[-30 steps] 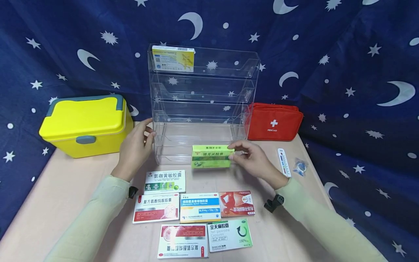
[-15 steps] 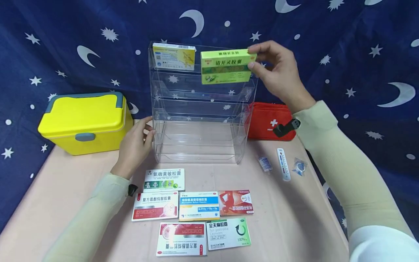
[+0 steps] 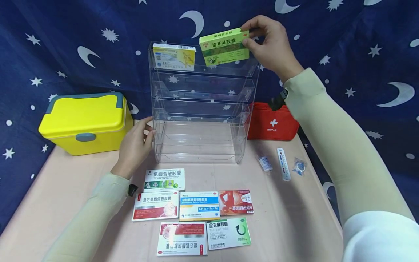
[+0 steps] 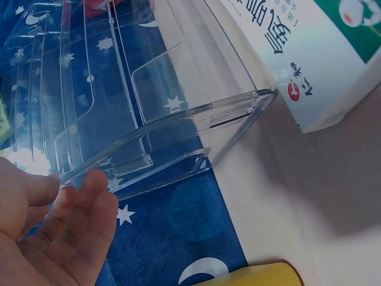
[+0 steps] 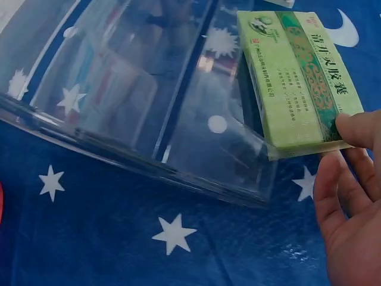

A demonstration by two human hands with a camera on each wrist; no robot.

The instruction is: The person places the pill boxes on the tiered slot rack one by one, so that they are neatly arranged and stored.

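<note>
My right hand [image 3: 273, 45] pinches the right end of a green medicine box [image 3: 226, 49], raised at the top tier of a clear plastic rack [image 3: 199, 158]. The box tilts slightly, its left end lower; a yellow and white medicine box [image 3: 174, 57] stands left of it in that tier. In the right wrist view, thumb and fingers hold a corner of the green box [image 5: 297, 83] beside the rack [image 5: 178, 119]. My left hand [image 3: 135, 145] holds the rack's left side edge low down. In the left wrist view, thumb and fingertips meet at that edge of the rack [image 4: 172, 119].
Several medicine boxes [image 3: 199, 206] lie flat in front of the rack. A yellow case [image 3: 85, 123] stands left; a red first-aid pouch [image 3: 273, 123] sits right. Near it lie a small packet [image 3: 265, 164], a thermometer card [image 3: 283, 163] and a bagged blue item [image 3: 299, 166].
My right hand has lifted the green medicine box from before the rack's lowest tier up to the top one, where it now tilts. My left hand stays at the rack's side.
</note>
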